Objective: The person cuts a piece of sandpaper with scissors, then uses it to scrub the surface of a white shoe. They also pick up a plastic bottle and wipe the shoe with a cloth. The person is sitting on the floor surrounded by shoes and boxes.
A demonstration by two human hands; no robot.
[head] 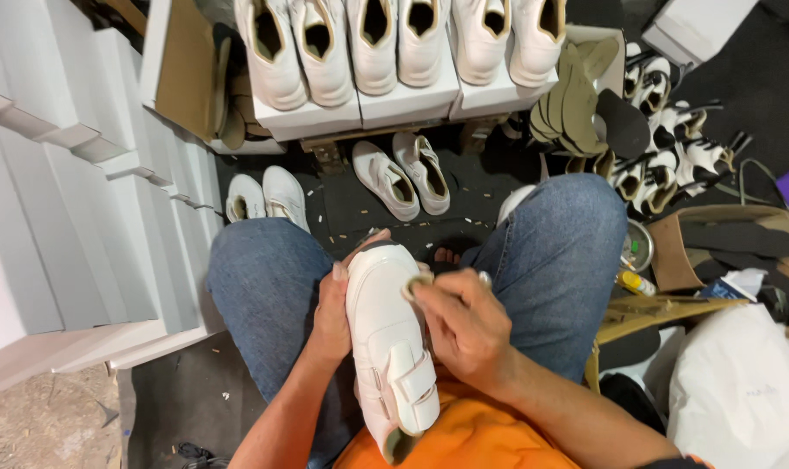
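Head camera view looks down on a seated person in blue jeans and an orange shirt, with a white strapped shoe (390,339) lying over the lap between the knees. Its long axis runs nearly straight away from the body, toe end pointing toward the floor ahead, heel opening close to the stomach. The left hand (332,317) is wrapped around the shoe's left side, gripping it firmly, thumb up near the toe. The right hand (464,323) lies against the shoe's right upper edge, fingers pinched on a small pale pad (414,287) that touches the toe area; both hands sit equally close to the shoe. On the dark floor ahead stand two more pairs of white shoes (403,174), and white boxes (412,100) carry further rows.
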